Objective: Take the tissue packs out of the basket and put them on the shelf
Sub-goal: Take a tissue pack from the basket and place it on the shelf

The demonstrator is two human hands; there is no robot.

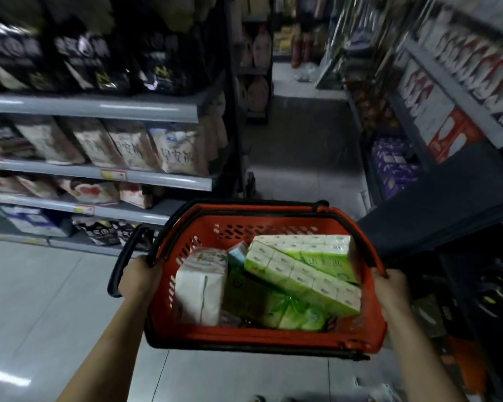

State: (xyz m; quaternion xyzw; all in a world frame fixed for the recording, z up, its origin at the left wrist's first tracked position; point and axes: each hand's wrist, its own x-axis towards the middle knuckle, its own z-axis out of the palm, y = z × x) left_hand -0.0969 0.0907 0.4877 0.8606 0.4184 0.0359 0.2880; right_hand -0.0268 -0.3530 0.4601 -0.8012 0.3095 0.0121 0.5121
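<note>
There is one red basket [262, 335] and two hands on it: the left hand [140, 278] and the right hand [395, 288]. Inside are two long green-and-white tissue packs, the back pack [317, 248] and the front pack [308, 282]. There is also one white pack [199, 288] and one small blue pack [238, 253]. The soft green packs [291, 313] underneath are too jumbled to count. The left shelf [99, 107] shows four boards.

Shop aisle, stocked shelves [93, 107] with price tags [113, 174], red shopping basket [262, 338]
</note>
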